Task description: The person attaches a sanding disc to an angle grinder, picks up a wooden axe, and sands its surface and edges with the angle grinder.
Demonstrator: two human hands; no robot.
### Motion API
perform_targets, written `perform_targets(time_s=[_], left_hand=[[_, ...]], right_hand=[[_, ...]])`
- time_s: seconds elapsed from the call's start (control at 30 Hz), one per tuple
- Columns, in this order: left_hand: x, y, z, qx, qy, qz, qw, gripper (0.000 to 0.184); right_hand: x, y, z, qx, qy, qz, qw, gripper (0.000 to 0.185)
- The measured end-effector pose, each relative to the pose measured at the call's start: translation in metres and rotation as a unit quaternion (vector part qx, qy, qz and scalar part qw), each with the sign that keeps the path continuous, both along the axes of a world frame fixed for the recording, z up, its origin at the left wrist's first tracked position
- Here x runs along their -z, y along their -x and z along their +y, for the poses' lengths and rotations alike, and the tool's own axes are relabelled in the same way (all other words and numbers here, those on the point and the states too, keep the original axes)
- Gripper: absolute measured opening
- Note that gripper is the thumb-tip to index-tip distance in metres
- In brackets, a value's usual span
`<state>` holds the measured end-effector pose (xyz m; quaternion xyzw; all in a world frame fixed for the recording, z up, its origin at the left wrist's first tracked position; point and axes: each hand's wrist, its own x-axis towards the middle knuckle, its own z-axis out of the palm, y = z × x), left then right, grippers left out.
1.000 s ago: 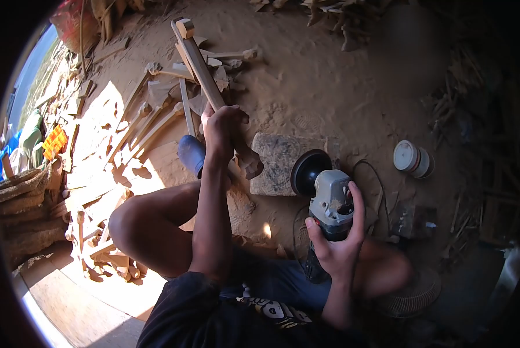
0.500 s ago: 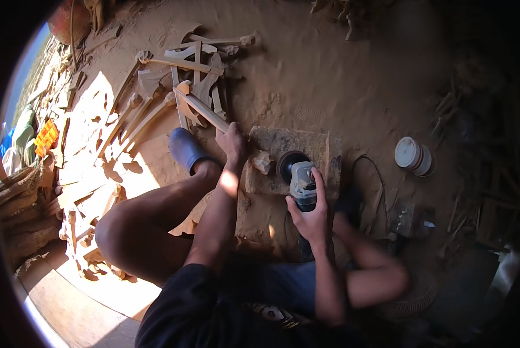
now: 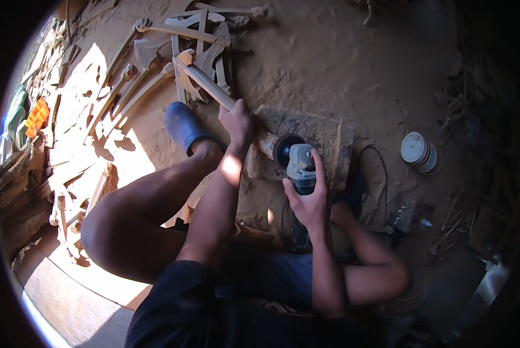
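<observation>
My left hand (image 3: 237, 123) is wrapped round a long wooden piece (image 3: 209, 86), which slants from the upper left down to a thick, rough-cut end. That end lies over the worn block (image 3: 318, 129) and meets the dark round disc (image 3: 285, 149) of a power tool. My right hand (image 3: 310, 203) grips the grey and black tool (image 3: 301, 168) around its head, thumb on the left side and a finger along the right. The tool's lower body hangs below, partly hidden by my hand.
Cut wooden pieces (image 3: 149, 87) lie in a heap at the upper left. My foot in a blue clog (image 3: 182, 125) is left of the block. A dark cable (image 3: 381, 162) curves to its right, near a white-lidded container (image 3: 415, 148). Split wood lines the left edge.
The wooden piece has come down and its thick end has moved right to the disc. The tool first shifted left over the block. The camera view has also shifted.
</observation>
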<state>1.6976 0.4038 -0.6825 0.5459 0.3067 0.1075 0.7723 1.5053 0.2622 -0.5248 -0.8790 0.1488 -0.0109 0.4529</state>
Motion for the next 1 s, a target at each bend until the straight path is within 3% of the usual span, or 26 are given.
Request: perform_targets(time_s=[0.57, 0.67, 1.0], left_hand=[[-0.017, 0.004, -0.001, 0.01, 0.027, 0.01, 1.0, 0.011], [-0.016, 0.004, -0.001, 0.014, 0.026, 0.005, 1.0, 0.011], [-0.016, 0.002, 0.0, 0.019, 0.017, 0.02, 0.999, 0.011]], right_hand=[[0.002, -0.009, 0.007, -0.004, 0.036, 0.025, 0.999, 0.089], [0.013, -0.012, 0.005, -0.016, 0.041, -0.038, 0.998, 0.089], [0.006, -0.011, 0.007, -0.009, 0.053, 0.029, 0.998, 0.09]])
